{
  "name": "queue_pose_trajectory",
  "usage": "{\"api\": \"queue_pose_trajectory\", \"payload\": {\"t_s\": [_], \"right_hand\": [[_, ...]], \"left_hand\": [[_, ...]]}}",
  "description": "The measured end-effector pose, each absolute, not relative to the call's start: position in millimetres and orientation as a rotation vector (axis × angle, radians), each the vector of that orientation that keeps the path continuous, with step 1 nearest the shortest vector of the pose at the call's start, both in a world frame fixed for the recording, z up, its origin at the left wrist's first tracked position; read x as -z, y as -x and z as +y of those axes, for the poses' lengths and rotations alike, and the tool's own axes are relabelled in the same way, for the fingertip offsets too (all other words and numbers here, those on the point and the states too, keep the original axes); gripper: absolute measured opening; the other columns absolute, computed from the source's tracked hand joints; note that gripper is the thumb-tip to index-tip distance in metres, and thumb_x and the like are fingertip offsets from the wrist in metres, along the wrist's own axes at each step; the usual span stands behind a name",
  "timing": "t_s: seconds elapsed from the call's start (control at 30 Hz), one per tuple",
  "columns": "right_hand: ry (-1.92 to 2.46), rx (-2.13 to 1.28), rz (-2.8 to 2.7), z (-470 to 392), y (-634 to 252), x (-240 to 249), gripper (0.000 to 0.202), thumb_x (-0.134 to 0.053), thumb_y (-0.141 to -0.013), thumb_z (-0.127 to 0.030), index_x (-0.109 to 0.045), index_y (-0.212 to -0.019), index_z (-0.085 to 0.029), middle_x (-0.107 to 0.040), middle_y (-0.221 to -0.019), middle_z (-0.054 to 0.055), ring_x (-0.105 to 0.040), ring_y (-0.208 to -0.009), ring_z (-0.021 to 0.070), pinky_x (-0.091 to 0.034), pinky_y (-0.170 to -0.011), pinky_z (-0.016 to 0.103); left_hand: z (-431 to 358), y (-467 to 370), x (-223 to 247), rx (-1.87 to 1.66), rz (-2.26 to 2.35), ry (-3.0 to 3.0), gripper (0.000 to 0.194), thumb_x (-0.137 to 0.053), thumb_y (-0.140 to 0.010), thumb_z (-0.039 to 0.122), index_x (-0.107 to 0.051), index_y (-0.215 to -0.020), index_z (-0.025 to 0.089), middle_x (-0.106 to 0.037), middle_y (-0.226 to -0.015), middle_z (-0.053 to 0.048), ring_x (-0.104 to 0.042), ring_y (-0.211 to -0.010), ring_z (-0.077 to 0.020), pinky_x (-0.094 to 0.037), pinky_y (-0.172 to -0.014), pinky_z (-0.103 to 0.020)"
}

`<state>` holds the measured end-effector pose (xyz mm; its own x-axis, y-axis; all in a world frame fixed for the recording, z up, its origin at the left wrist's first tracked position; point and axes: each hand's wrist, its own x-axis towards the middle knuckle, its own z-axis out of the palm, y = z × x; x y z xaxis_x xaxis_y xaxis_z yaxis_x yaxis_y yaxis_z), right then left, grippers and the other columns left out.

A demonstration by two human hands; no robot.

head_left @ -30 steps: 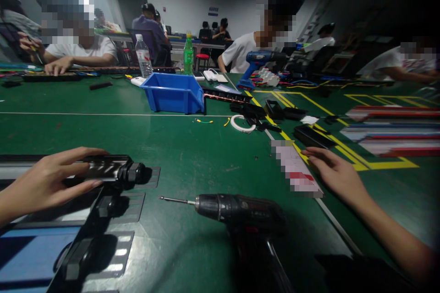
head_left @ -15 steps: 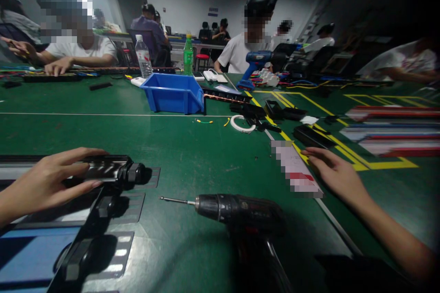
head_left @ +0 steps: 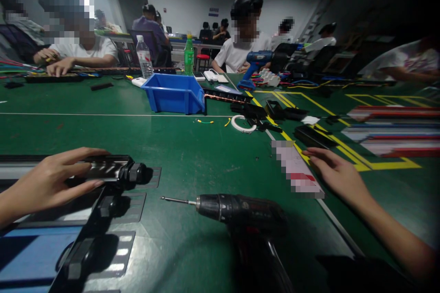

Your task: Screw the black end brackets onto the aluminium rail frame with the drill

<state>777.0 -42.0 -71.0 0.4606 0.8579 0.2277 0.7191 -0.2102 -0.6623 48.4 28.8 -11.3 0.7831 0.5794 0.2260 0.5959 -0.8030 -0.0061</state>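
Left hand (head_left: 55, 178), half-open, lay on gland-ended housing (head_left: 107, 169), presumably steadying; right hand (head_left: 338, 174), half-curled, seemed empty; using cordless drill (head_left: 244, 210) required gripping.

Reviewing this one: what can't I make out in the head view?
All in the head view:
Long glossy black metal bar: left end cut off by the picture's edge, part covered by the left hand.
Black pistol-grip drill: lower grip lost in dark shadow.
Open blue plastic bin: floor hidden by its front wall.
Pale flat sheet with red band: details pixelated.
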Motion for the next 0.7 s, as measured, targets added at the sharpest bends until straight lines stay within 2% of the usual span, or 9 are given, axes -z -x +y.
{"api": "queue_pose_trajectory", "payload": {"t_s": [0.1,0.27,0.7], "right_hand": [[1.981,-0.242,-1.314,-41.8,-776.1,70.4,0.037,-0.062,-0.083,-0.044,-0.071,-0.115,-0.028,-0.077,-0.118,0.006,-0.069,-0.111,0.0324,-0.052,-0.104,0.051],[1.976,-0.251,-1.321,-41.6,-778.1,71.6,0.038,-0.061,-0.083,-0.045,-0.071,-0.115,-0.027,-0.077,-0.118,0.008,-0.069,-0.111,0.0329,-0.051,-0.105,0.053],[1.967,-0.264,-1.325,-42.1,-781.1,74.8,0.036,-0.061,-0.085,-0.044,-0.069,-0.118,-0.030,-0.077,-0.119,0.005,-0.069,-0.114,0.0301,-0.049,-0.108,0.051]], "left_hand": [[28.0,-50.4,10.3,0.349,-0.981,2.885,0.020,-0.058,-0.095,0.033,-0.075,-0.096,0.022,-0.054,-0.142,-0.008,-0.063,-0.117,-0.0222,-0.058,-0.093,-0.033],[29.1,-50.4,10.3,0.357,-0.950,2.874,0.021,-0.059,-0.094,0.034,-0.075,-0.102,0.023,-0.055,-0.140,-0.007,-0.064,-0.116,-0.0212,-0.059,-0.092,-0.031],[30.6,-47.3,11.9,0.334,-0.938,2.866,0.022,-0.058,-0.094,0.035,-0.076,-0.097,0.023,-0.055,-0.141,-0.008,-0.065,-0.114,-0.0212,-0.060,-0.090,-0.032]]}}
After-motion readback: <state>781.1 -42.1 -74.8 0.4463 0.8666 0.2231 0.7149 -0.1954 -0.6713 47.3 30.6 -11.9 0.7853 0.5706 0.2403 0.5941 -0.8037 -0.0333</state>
